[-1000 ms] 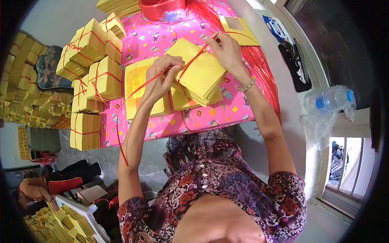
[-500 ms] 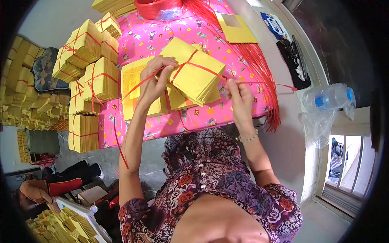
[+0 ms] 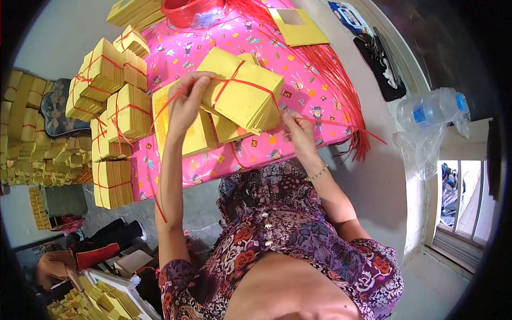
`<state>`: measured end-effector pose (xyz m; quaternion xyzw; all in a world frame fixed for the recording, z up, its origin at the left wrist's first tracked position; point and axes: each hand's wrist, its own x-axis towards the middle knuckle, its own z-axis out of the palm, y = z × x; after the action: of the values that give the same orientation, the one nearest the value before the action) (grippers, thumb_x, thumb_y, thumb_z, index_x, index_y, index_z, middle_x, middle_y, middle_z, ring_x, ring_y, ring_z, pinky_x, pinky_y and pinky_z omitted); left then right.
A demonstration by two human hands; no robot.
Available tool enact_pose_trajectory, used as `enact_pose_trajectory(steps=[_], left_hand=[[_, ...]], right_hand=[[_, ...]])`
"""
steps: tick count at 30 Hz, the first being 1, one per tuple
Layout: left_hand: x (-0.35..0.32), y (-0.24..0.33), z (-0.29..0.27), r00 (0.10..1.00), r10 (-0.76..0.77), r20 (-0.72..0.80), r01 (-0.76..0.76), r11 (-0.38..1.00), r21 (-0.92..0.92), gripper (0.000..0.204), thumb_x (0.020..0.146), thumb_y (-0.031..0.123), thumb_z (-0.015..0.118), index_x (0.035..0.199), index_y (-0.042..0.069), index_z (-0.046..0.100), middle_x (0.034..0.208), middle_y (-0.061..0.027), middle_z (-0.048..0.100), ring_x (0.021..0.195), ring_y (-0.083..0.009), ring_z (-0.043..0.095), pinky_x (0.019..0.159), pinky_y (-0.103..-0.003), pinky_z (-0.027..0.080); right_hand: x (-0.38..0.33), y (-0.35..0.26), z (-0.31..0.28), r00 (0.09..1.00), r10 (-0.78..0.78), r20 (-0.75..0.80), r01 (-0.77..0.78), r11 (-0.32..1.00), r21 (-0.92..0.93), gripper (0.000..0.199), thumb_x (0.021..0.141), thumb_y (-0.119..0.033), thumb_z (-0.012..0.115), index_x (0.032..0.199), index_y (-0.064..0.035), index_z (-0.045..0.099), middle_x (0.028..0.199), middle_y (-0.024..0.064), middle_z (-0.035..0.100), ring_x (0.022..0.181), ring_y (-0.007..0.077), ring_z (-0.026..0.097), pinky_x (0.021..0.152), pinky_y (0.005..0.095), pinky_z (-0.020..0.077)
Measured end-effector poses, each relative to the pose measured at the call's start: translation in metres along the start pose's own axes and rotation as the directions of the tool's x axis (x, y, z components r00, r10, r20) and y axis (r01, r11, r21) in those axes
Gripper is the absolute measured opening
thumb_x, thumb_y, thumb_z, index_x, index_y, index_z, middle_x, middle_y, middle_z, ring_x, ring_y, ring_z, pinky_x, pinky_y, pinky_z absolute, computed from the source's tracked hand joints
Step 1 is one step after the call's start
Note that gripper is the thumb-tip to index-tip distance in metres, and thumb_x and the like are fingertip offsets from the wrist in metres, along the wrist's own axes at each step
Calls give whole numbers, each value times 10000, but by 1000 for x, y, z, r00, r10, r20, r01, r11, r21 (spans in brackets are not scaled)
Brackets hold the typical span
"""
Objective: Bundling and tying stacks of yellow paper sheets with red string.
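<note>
While left hand point(image 3: 188, 104) pinches the red string point(image 3: 234, 82) atop the yellow stack point(image 3: 242, 96), right hand point(image 3: 298, 133) grips its other end just below, likely for tension. Stack sits between both hands on the pink table point(image 3: 256, 152); tied bundles point(image 3: 114, 117) lie left of the left hand.

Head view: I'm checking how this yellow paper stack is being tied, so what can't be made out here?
- Underside of the yellow paper stack: hidden by the stack itself, so the red string crossing beneath is unseen.
- Right hand fingertips: tucked under the stack's edge, grip on the string unclear.
- Left hand palm: turned away.
- Red bowl: cut off by the top edge.
</note>
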<state>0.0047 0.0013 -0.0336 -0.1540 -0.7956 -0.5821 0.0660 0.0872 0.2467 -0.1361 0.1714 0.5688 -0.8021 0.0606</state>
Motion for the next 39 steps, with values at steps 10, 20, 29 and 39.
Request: enact_pose_trajectory(steps=[10,20,29,39], left_hand=[[53,-37,-53,939,-342,22,307,810,-500,247,939,203,559,1052,-2,640,978,-57,665,830,-125,651,825,-253,508],[71,-94,-47,798,-585,144,602,783,-156,250,870,200,612,980,-18,663,868,-59,666,736,-116,618,656,-263,487],[76,-115,-48,827,-503,251,532,844,-62,318,860,224,606,990,-65,631,836,-55,655,664,-106,607,563,-245,462],[63,-102,-54,829,-445,338,516,842,-158,281,879,187,609,1029,-51,625,892,-69,673,713,-105,640,611,-236,514]], right_hand=[[11,5,3,1000,23,3,-23,999,-26,152,911,-212,575,962,-85,642,729,-65,539,537,13,416,444,176,287],[24,14,6,999,-48,-13,47,995,-86,230,863,-234,669,800,-17,627,643,9,573,535,73,526,453,231,402],[30,13,14,989,-136,-62,132,989,-61,169,859,-130,660,824,13,576,680,87,627,522,147,612,413,273,481],[21,17,25,897,-414,-154,337,867,-368,131,829,-104,675,788,-12,591,679,90,645,607,162,624,529,316,471]])
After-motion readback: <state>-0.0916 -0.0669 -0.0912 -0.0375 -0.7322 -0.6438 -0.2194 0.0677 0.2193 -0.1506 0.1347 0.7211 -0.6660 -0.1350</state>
